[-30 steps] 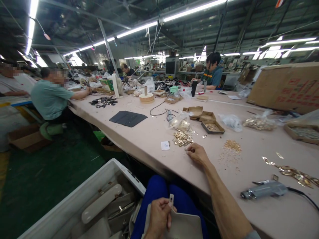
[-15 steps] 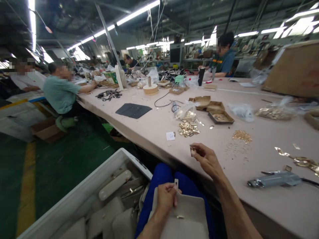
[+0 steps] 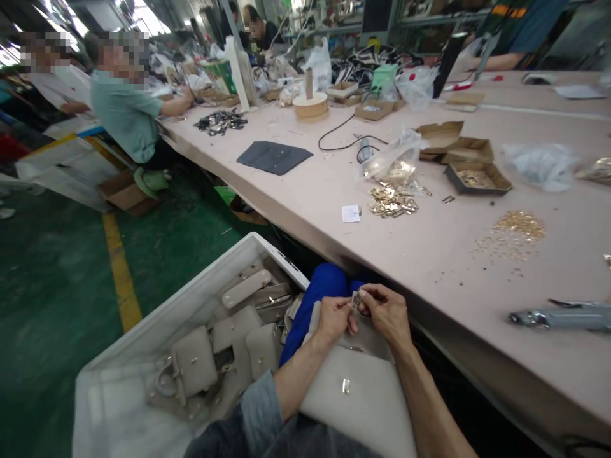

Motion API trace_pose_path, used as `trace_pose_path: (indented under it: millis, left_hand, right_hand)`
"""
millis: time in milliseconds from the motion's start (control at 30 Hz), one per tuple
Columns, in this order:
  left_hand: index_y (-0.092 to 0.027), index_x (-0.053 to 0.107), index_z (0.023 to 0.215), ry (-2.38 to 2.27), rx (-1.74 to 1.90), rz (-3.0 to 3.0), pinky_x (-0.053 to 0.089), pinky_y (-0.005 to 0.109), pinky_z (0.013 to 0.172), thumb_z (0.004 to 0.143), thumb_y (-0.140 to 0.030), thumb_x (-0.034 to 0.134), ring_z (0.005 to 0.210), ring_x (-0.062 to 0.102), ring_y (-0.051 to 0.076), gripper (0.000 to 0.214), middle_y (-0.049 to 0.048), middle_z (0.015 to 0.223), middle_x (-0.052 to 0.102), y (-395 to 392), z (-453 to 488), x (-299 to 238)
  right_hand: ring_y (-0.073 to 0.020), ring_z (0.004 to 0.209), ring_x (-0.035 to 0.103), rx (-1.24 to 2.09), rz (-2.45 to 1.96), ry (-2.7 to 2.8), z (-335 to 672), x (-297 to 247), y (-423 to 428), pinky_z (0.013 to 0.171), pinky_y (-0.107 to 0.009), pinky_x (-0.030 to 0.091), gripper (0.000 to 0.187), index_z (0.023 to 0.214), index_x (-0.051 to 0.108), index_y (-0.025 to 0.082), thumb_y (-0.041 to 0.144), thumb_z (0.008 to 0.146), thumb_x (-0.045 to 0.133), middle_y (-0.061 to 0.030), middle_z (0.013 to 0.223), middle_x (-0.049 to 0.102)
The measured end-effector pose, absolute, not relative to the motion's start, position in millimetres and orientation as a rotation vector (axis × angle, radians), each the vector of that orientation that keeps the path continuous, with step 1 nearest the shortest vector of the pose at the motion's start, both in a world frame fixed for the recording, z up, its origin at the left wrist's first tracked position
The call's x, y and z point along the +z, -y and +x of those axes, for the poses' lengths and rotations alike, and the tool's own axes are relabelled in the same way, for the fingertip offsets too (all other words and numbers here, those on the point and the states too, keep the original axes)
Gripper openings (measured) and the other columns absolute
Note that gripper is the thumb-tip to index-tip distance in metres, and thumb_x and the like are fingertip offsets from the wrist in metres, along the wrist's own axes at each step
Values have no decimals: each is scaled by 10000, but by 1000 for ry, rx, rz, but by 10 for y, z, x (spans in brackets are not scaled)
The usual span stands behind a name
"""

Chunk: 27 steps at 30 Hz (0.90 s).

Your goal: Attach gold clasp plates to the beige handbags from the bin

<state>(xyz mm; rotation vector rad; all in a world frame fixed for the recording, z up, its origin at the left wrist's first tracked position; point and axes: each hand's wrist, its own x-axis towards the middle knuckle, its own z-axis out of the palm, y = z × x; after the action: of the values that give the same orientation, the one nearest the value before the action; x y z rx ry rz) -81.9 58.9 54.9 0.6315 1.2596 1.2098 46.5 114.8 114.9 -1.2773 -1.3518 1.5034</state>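
A beige bag lies on my lap, with a small metal clasp on its flap. My left hand pinches the bag's strap tab at the top edge. My right hand pinches a small metal buckle and holds it against that tab. Both hands meet just below the table's front edge. A pile of gold metal buckles lies on the pink table beyond my hands, beside an open plastic bag of the same parts.
A white bin with several beige bags stands at my left. A grey power tool lies at the right. Small gold bits, cardboard trays and a dark mat are on the table. Other people sit further along.
My right hand has left the table with the buckle and come down to my lap, meeting my left hand at the strap tab. The view has tilted downward.
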Motion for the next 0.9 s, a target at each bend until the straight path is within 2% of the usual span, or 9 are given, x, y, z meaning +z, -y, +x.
trace_pose_path:
  millis: [333, 567, 733, 900]
  left_hand:
    - [-34, 786, 1075, -1136, 1206, 624, 472, 225, 391, 840, -402, 664, 371, 576, 152, 453, 58, 501, 657, -556, -859, 640]
    - [-49, 765, 1130, -1111, 1195, 667, 512, 245, 437, 873, -458, 647, 413, 610, 165, 498, 59, 542, 679, -526, -878, 619]
    - [-59, 752, 1141, -1089, 1196, 690, 523, 253, 461, 887, -527, 661, 429, 615, 166, 541, 58, 558, 686, -506, -876, 596]
    - [-59, 750, 1134, -1103, 1219, 711, 535, 266, 466, 891, -584, 661, 439, 627, 173, 585, 58, 566, 688, -497, -865, 567]
  right_hand:
    - [-204, 578, 681, 1492, -1431, 1331, 413, 1120, -1184, 578, -312, 607, 501, 893, 778, 126, 579, 686, 832, -91, 704, 731]
    - [-238, 608, 720, 1475, -1489, 1346, 420, 1087, -1201, 601, -338, 637, 486, 923, 792, 132, 562, 697, 827, -95, 729, 746]
    - [-234, 642, 728, 1406, -1466, 1397, 429, 1056, -1205, 599, -338, 641, 461, 878, 796, 143, 561, 688, 837, -125, 895, 771]
    - [-251, 627, 730, 1497, -1459, 1353, 428, 1059, -1188, 621, -349, 646, 492, 932, 789, 135, 562, 693, 844, -105, 765, 758]
